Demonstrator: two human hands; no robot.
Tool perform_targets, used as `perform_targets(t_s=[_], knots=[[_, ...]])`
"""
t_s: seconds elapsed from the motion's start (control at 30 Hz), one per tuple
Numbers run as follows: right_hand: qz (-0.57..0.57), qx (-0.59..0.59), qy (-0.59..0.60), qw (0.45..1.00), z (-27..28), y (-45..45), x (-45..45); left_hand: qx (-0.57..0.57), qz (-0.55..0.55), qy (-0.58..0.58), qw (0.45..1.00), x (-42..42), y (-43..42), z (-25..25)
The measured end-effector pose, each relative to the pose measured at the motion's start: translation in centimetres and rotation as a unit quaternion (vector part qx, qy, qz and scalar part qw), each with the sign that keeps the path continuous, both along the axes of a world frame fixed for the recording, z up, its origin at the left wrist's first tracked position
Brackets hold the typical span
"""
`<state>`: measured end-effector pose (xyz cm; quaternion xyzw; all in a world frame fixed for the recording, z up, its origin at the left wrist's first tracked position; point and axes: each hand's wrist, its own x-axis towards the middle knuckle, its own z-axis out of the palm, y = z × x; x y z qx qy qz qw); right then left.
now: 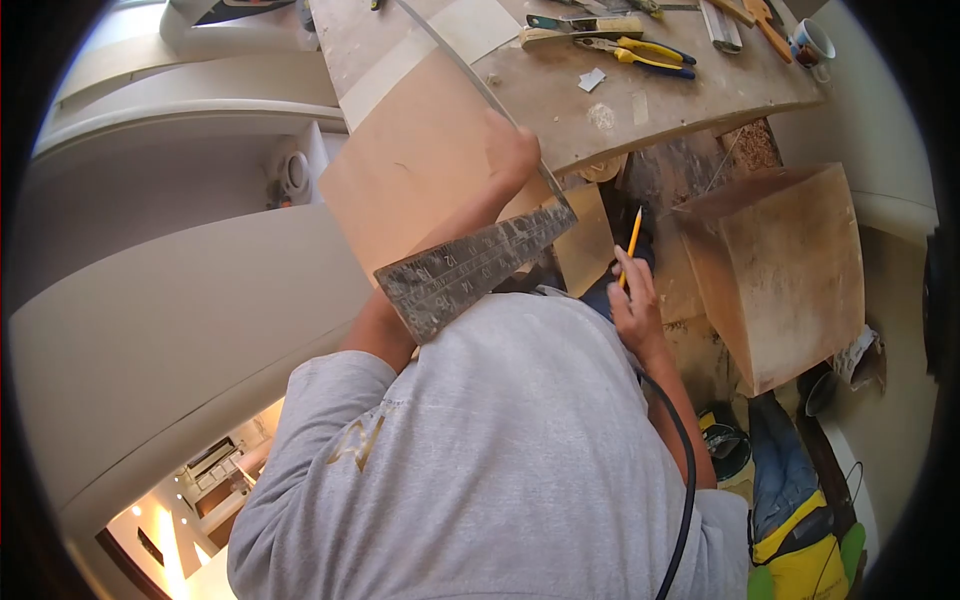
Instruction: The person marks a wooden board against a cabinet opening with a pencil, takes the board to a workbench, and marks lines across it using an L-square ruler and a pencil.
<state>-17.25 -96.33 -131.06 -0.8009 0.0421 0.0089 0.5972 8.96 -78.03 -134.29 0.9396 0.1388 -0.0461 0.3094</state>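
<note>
My left hand (512,150) is closed around the long narrow arm of a carpenter's square, over a tan board. The square's wide, stained metal blade (470,262) with worn numbers slants across my left forearm, close to my chest. The tan board (400,165) lies under my left arm and reaches onto the worktable (600,120). My right hand (635,300) holds a yellow pencil (635,235), point up, to the right of the square and apart from it. Some of the left fingers are hidden from this angle.
Yellow-and-blue pliers (650,57), a dark-handled tool (570,24) and a cup (812,42) stand or lie on the table. A large brown box-like piece (790,275) is at right. A black cable (682,440) runs past my right arm. A yellow bag (805,560) sits lower right.
</note>
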Motion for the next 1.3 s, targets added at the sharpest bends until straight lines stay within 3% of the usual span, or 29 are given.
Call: perform_targets(t_s=[0.07, 0.17, 0.2, 0.27, 0.3, 0.37, 0.47, 0.6, 0.67, 0.7, 0.77, 0.97, 1.1, 1.2, 1.27, 1.3], knots=[[0.014, 0.049, 0.051, 0.997, 0.0, -1.3, -1.8, -0.001, -0.003, -0.009, 1.000, -0.1, 0.1, -0.1], [-0.005, 0.276, 0.162, 0.947, -0.2, -1.9, -3.0, -0.001, -0.005, -0.014, 1.000, -0.1, 0.0, 0.3], [-0.007, 0.275, 0.161, 0.948, -0.6, -2.0, -3.0, 0.001, -0.003, -0.010, 1.000, 0.0, -0.1, 0.3], [-0.048, 0.511, 0.220, 0.830, -1.7, -2.0, -3.0, 0.001, 0.000, -0.012, 1.000, 0.1, -0.1, 0.1], [-0.048, 0.511, 0.220, 0.830, -1.2, -1.9, -2.5, 0.002, 0.005, -0.012, 1.000, 0.1, -0.1, 0.0], [-0.014, 0.303, 0.254, 0.918, -0.3, -1.2, -1.6, 0.001, -0.001, -0.012, 1.000, 0.2, 0.1, -0.1], [0.043, 0.211, 0.162, 0.963, -1.1, 0.4, -0.9, 0.003, -0.015, -0.021, 1.000, 0.3, 0.3, -0.7], [0.100, 0.155, 0.181, 0.966, 0.0, 1.7, 0.9, 0.004, -0.019, -0.023, 1.000, 0.2, 0.1, 0.2], [0.121, 0.001, -0.046, 0.992, 0.6, 3.0, 2.0, -0.012, -0.012, -0.019, 1.000, 0.2, 0.2, 0.1], [0.121, -0.004, -0.049, 0.991, 0.8, 3.6, 2.4, -0.026, -0.007, -0.015, 1.000, 0.3, 0.1, 0.4], [0.078, -0.034, -0.166, 0.982, 0.7, 5.1, 2.9, -0.021, -0.003, -0.005, 1.000, 0.1, -0.1, 0.9], [0.031, -0.121, -0.263, 0.957, 0.5, 7.7, 4.0, -0.014, 0.001, 0.006, 1.000, 0.3, -0.2, 0.4], [0.016, -0.117, -0.243, 0.963, -1.0, 7.1, 3.1, 0.020, 0.005, 0.037, 0.999, 0.4, -0.5, 0.8], [-0.080, -0.137, -0.190, 0.969, -2.1, 6.0, 2.0, 0.021, -0.004, 0.033, 0.999, 0.2, -0.4, 0.9], [-0.149, -0.032, -0.133, 0.979, -4.1, 5.5, 3.2, 0.020, -0.007, 0.029, 0.999, 0.2, -0.3, 0.6], [-0.117, -0.031, -0.084, 0.989, -3.7, 5.1, 3.9, 0.016, -0.008, 0.019, 1.000, 0.1, -0.3, 0.4]])
